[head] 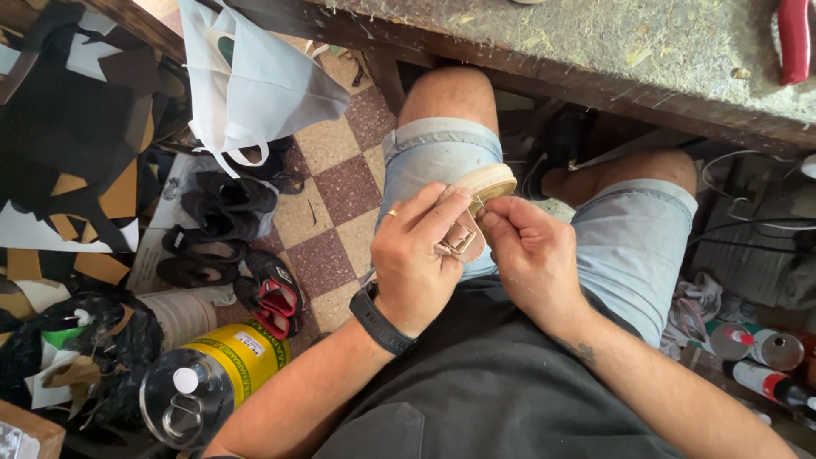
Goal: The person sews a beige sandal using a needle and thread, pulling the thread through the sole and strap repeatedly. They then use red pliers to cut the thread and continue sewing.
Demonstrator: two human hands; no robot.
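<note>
Left hand (416, 255) clamps the light, stiff sandal (476, 208); right hand (527, 246), at three o'clock, pinches its strap; best held by the sole

A worn, scuffed surface (595, 51) ran across twelve to two o'clock, with a red-handled tool (795, 38) lying on it at the far two o'clock corner. At eleven o'clock a white bag (255, 85) hung above dark sandals (225, 221) piled on the checkered floor (331, 195). A yellow can (212, 382) sat at seven o'clock, spray cans (756, 357) at four o'clock.
</note>
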